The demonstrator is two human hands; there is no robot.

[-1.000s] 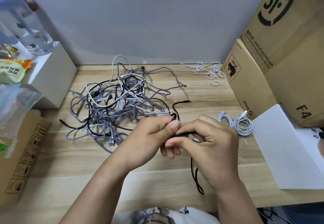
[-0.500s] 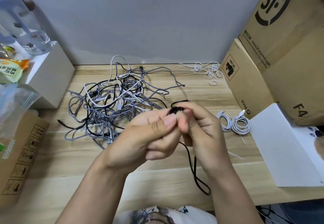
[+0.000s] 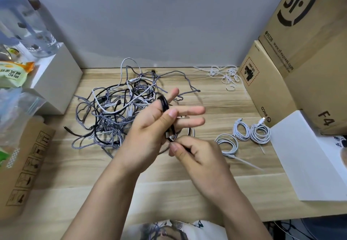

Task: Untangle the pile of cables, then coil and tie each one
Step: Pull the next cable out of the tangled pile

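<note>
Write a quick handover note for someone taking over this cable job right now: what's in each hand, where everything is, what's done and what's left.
Left hand: holds the black cable looped over its fingers, thumb pinning it, fingers extended.
Right hand: pinches the free end of that cable just below the left hand.
Done: three coiled white cables lie to the right on the table, by the cardboard boxes.
Loose white ties lie at the back near the wall.
Left: finish coiling and tie the black cable, then work through the tangled pile of grey, black and white cables at centre left.

Perhaps home desk: shipping boxes (image 3: 300,52)
</note>
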